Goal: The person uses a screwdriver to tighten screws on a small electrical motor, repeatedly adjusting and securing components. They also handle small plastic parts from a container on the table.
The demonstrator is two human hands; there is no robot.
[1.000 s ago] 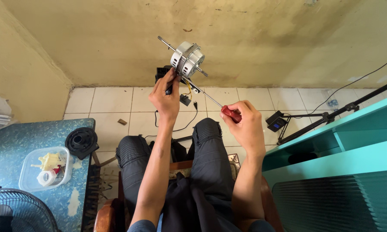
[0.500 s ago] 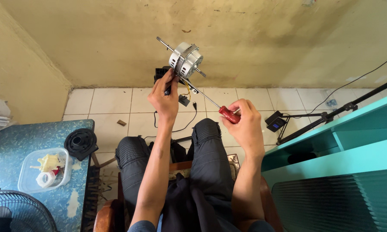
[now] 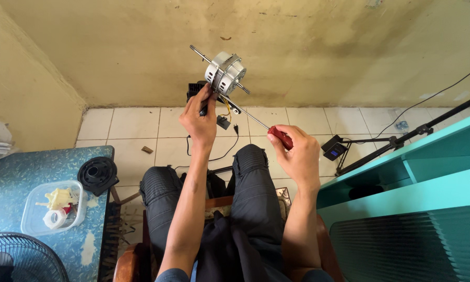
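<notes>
Left hand [image 3: 199, 119] clamps the silver fan motor [image 3: 225, 73] up in the air before the wall; right hand [image 3: 296, 152] grips the red-handled screwdriver [image 3: 280, 138], its tip meeting the motor's underside.

A small black device with a blue-lit screen [image 3: 333, 151] sits on the tiled floor [image 3: 141, 125], beside the teal cabinet [image 3: 428, 172].

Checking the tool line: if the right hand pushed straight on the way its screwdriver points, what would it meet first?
Probably the small silver motor held up by the left hand. The right hand aims the red-handled screwdriver at its underside; depth is unclear.
</notes>
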